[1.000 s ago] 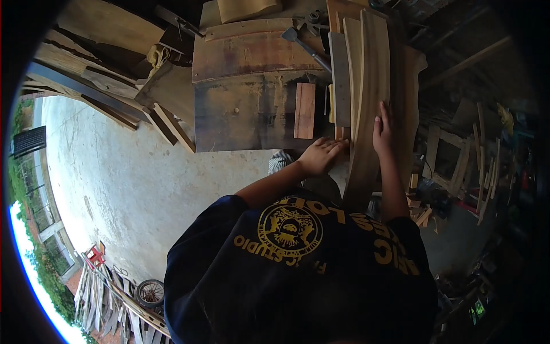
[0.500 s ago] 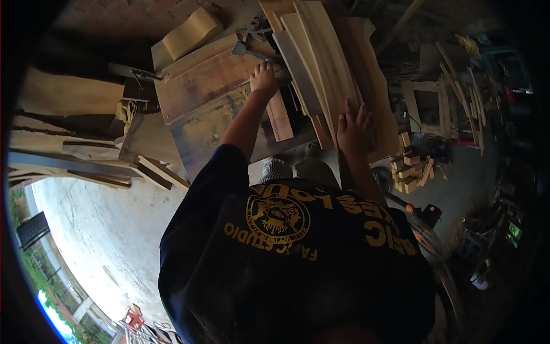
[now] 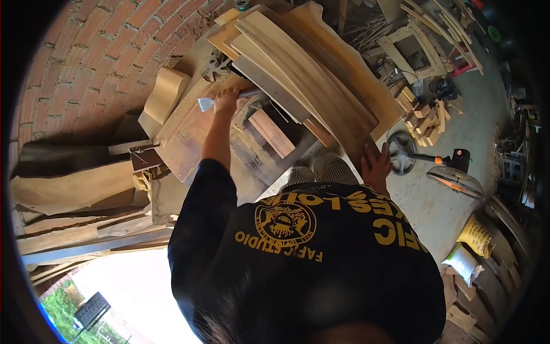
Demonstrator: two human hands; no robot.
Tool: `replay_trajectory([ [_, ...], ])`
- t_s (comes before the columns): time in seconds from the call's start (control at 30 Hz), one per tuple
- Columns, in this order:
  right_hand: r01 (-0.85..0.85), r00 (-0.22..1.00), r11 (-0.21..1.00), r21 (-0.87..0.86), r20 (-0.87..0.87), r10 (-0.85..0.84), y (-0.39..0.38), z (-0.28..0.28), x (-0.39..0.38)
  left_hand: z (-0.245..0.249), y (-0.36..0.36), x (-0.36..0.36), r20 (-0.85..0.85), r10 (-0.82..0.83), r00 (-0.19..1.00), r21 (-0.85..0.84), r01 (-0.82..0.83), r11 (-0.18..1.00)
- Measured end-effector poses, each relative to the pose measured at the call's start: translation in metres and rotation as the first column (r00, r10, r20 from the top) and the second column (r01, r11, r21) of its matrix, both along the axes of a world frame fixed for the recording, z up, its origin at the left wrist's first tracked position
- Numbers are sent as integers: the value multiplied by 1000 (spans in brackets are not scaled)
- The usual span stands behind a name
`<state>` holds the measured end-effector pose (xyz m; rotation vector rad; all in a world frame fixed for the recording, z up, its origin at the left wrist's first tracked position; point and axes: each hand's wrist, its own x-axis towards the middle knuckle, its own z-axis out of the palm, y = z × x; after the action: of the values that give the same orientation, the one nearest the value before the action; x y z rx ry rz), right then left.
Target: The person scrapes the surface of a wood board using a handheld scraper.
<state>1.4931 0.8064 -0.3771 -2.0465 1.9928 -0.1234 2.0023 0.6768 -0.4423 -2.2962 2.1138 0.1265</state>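
Long boards [image 3: 312,74] are stacked at upper centre; the right hand [image 3: 376,167] touches their lower end, fingers spread. Left of them, over the worktable [image 3: 189,135], the left hand [image 3: 226,102] grips a flat-bladed tool [image 3: 205,104].

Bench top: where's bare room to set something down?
Bare on the bench top: left of the left forearm, and between that forearm and the reddish block. Crowded: the far side, with the left hand gripping the scraper and a metal fitting; the right side, with the stacked boards.
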Motion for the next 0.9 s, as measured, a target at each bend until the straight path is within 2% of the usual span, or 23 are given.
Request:
replay_trajectory([
  [0.03, -18, 999, 1000, -11, 27, 19, -1, 3, 2, 6, 11, 3, -102, 64, 993, 34, -60, 998],
  [0.1, -12, 998, 1000, 11, 55, 11, -5, 4, 4, 18, 30, 16, -38, 5, 999, 28, -4, 1000],
  [0.17, -42, 992, 999, -12, 119, 43, -7, 3, 4, 29, 52, 31, -15, -161, 987, -7, 161, 987],
  [0.2, -84, 992, 996, -21, 91, 85, -9, 4, 4, 37, 64, 34, -13, -165, 986, 4, 165, 986],
  [0.27, -118, 988, 993, 7, 104, 117, -16, 12, 12, 58, 88, 34, -170, -96, 981, 56, 107, 993],
  [0.33, -160, 981, 987, 28, 117, 156, -26, 25, 24, 91, 110, 14, -195, -72, 978, 33, 80, 996],
  [0.4, -316, 854, 945, -84, 410, 321, -37, 43, 44, 123, 121, -14, -222, -45, 974, 13, 49, 999],
  [0.43, -323, 852, 943, -80, 410, 326, -44, 57, 54, 136, 125, -34, -216, -114, 970, -56, 104, 993],
  [0.5, -543, 628, 822, -172, 567, 533, -56, 90, 71, 157, 127, -85, -188, -197, 962, -127, 175, 976],
  [0.53, -557, 618, 813, -169, 570, 541, -60, 106, 74, 159, 127, -113, -129, -229, 965, -129, 213, 969],
  [0.6, -700, 615, 710, 78, 571, 544, -65, 127, 72, 165, 124, -164, -129, -341, 931, -70, 334, 940],
  [0.67, -721, 625, 677, 149, 561, 542, -67, 118, 58, 164, 113, -215, -168, -461, 872, -118, 446, 887],
  [0.7, -720, 650, 660, 213, 541, 534, -70, 112, 51, 157, 110, -236, -114, -445, 888, -100, 436, 894],
  [0.77, -730, 633, 646, 222, 574, 519, -71, 101, 29, 153, 98, -273, -107, -505, 857, -171, 485, 858],
  [0.83, -636, 663, 752, 173, 623, 416, -69, 86, 3, 140, 91, -301, -182, -502, 846, -173, 475, 863],
  [0.87, -633, 715, 720, 284, 571, 404, -73, 81, -10, 134, 90, -313, -183, -487, 854, -169, 461, 871],
  [0.9, -644, 709, 710, 286, 572, 413, -73, 72, -24, 129, 91, -326, -284, -452, 846, -152, 426, 892],
])
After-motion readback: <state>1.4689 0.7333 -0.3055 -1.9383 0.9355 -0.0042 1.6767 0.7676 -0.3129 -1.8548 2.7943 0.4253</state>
